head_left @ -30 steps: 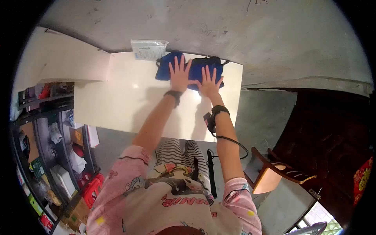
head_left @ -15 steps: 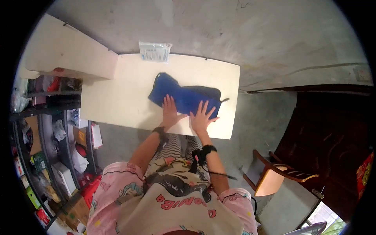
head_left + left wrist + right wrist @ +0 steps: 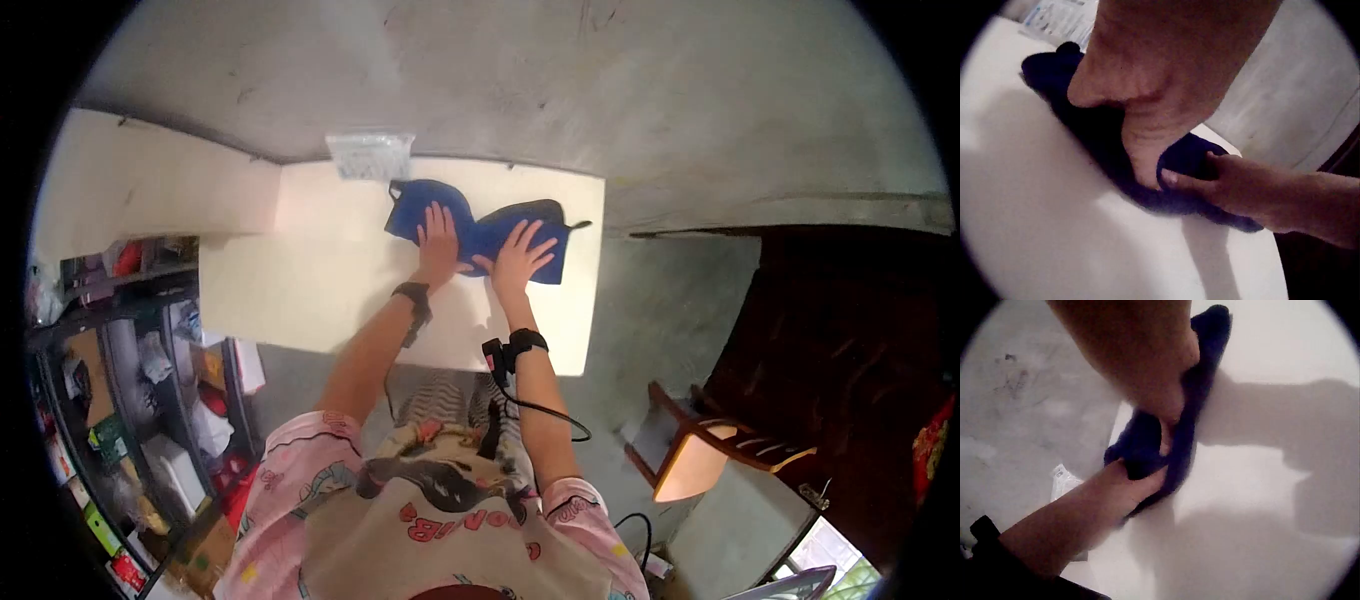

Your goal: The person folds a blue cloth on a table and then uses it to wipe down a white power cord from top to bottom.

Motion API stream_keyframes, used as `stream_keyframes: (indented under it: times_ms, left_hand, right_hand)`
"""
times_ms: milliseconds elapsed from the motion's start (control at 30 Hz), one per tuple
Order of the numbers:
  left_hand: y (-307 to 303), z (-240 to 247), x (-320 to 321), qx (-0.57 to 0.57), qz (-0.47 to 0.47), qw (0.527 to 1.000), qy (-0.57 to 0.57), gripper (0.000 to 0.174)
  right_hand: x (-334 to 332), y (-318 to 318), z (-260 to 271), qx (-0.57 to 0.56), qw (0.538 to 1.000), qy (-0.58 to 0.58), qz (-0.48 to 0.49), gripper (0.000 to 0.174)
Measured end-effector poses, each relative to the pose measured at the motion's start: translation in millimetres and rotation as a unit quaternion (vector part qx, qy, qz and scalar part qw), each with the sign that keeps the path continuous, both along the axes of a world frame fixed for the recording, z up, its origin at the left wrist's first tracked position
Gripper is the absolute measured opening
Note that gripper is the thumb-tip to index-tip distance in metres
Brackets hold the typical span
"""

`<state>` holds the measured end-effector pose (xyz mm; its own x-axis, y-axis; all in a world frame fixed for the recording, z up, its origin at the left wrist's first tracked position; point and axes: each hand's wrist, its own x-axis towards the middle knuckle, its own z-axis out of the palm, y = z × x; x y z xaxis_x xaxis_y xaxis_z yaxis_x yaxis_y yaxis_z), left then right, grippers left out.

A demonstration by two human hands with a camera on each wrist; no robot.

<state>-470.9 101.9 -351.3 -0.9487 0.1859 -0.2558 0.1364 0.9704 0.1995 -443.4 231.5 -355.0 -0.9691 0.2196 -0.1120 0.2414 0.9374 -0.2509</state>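
A blue bra (image 3: pixel 482 236) with dark edging lies spread across the white table (image 3: pixel 300 290), its two cups side by side. Over the left cup rests my left hand (image 3: pixel 438 245), fingers straight and pointing away from me. My right hand (image 3: pixel 515 262) lies on the other cup with its fingers spread. Both thumbs point inward near the middle of the bra. A short dark strap sticks out at the right end. In the left wrist view, the bra (image 3: pixel 1104 137) is partly hidden under the left hand (image 3: pixel 1154 75).
A clear plastic packet (image 3: pixel 370 157) with print stands at the table's back edge, by the grey wall (image 3: pixel 480 80). Shelves (image 3: pixel 130 370) full of goods are on the left. A wooden chair (image 3: pixel 695 460) stands on the right.
From the back edge, hands and bra came toward me, then moved partway back. The bra, bunched under the hands at first, now lies with both cups spread out.
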Motion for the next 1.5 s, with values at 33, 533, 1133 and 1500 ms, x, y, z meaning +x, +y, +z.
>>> stream_keyframes:
  times_ms: [33,533,1133,1500]
  left_hand:
    - [2.6,-1.2,-16.4,0.007,0.000,1.000,0.011,0.115]
    - [22.3,1.8,-71.4,0.004,-0.149,0.989,0.013,0.096]
    - [85.4,-1.2,119.1,-0.010,-0.403,0.908,0.112,0.057]
    - [98.5,-13.7,107.5,-0.006,-0.338,0.936,0.095,0.044]
  right_hand:
    - [-16.7,6.6,0.9,0.004,1.000,-0.009,0.029,0.111]
    - [-88.5,24.3,-3.7,0.073,0.981,-0.054,0.174,0.106]
    - [154.2,75.7,-2.8,0.111,0.986,-0.119,0.043,0.084]
    - [134.1,77.3,-12.7,0.222,0.972,-0.064,0.035,0.052]
